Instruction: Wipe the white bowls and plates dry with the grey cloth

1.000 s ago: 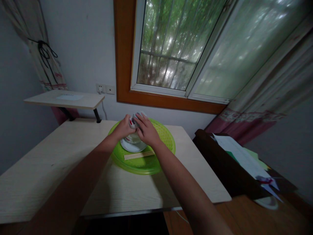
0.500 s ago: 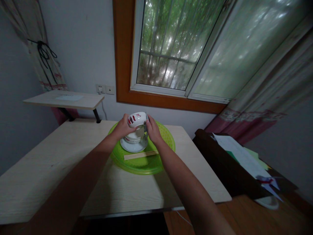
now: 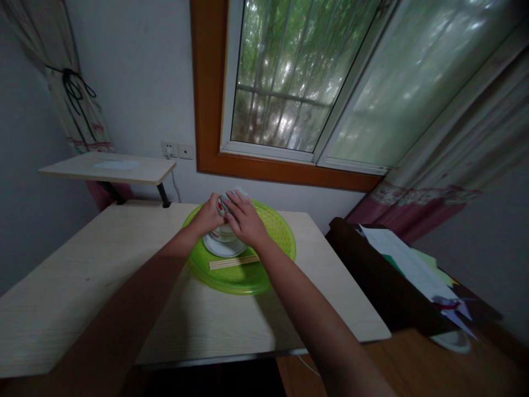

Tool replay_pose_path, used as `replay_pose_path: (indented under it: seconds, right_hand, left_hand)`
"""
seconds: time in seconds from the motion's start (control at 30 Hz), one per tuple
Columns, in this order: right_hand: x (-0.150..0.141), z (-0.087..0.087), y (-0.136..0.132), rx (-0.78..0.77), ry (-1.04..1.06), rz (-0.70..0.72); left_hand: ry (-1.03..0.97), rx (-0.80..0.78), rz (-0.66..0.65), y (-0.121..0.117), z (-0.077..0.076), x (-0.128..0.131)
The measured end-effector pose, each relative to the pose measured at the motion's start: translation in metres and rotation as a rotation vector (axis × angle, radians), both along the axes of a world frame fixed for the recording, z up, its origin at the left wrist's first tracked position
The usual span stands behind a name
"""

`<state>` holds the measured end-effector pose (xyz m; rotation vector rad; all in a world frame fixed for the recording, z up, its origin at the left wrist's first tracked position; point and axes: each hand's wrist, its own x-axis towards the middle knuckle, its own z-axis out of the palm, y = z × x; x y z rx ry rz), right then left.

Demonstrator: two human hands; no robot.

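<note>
My left hand (image 3: 208, 216) is closed on the side of a white bowl (image 3: 220, 208) with a red pattern, holding it tilted above the tray. A greyish cloth (image 3: 238, 193) lies against the bowl under my right hand (image 3: 247, 219), whose fingers are bent over it and press it to the outer surface. Much of the bowl is covered by the cloth and fingers. Below stand white bowls (image 3: 223, 234), partly hidden, on a white plate (image 3: 223, 248). Wooden chopsticks (image 3: 231, 263) lie in front of the plate on a round green tray (image 3: 231, 286).
The tray rests on a pale wooden table (image 3: 223, 325). A small raised shelf (image 3: 144, 173) with a paper stands at the back left. Behind are the window (image 3: 285, 94) and wall sockets (image 3: 177, 150). Right of the table is a dark piece of furniture (image 3: 372, 275) with papers on it.
My right hand has moved from the bowl's right rim up and left over its outside, bringing the cloth across the red pattern. My left hand keeps its hold in nearly the same place.
</note>
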<state>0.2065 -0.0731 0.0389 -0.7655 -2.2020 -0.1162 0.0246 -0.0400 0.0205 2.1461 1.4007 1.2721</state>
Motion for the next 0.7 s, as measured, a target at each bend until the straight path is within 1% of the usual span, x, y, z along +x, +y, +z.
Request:
replay_pose_path:
  seconds: [0.13,0.3,0.37,0.43,0.53,0.7]
  right_hand:
    - [0.007,-0.005,0.011,-0.104,0.227,-0.023]
    - [0.016,-0.019,0.028,-0.334,0.495,-0.053]
    - [0.017,-0.024,0.032,-0.42,0.57,-0.051]
    - [0.016,-0.027,0.034,-0.465,0.599,-0.041]
    - [0.016,-0.026,0.031,-0.433,0.565,-0.048]
    - [0.014,-0.014,0.018,-0.234,0.353,-0.028]
  left_hand:
    - [-0.039,0.003,0.03,-0.001,0.002,0.001]
    - [-0.05,0.024,0.065,-0.001,0.002,0.001]
    - [-0.061,0.026,0.072,-0.001,0.003,0.0]
    - [-0.077,0.024,0.069,-0.001,0.003,0.0]
    - [-0.082,0.017,0.071,-0.001,0.003,0.001]
    - [-0.055,0.021,0.052,0.002,0.0,0.001]
